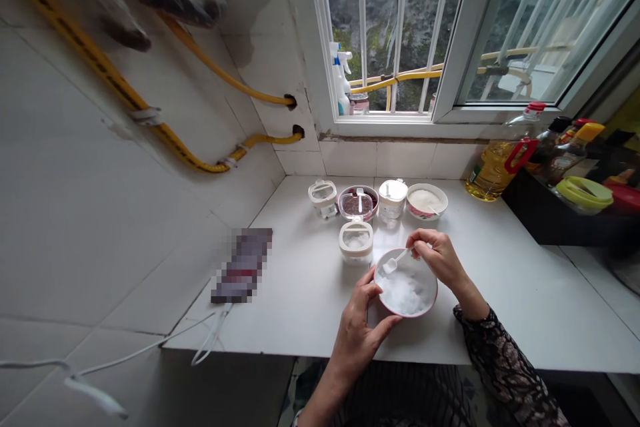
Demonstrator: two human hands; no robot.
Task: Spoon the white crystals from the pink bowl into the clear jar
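Observation:
My left hand (361,320) grips the left side of a white bowl (429,303) with a thin pink rim. Loose white granules (406,292) cover the bottom of the bowl. In the closed fingers of my right hand (436,255) is the handle of a small white spoon (392,265), its head over the bowl's far left part. Just behind the bowl stands a clear seasoning jar (357,252) with a pale rim. Its transparent lid (356,207) is raised, and white stuff shows inside.
Along the back stand a lidded jar (393,195), another jar (323,199), a bowl of dark red pieces (373,195) and a patterned bowl of white granules (426,200). An oil bottle (493,163) and a black condiment box (535,213) are at right. A cable (205,340) hangs over the left edge.

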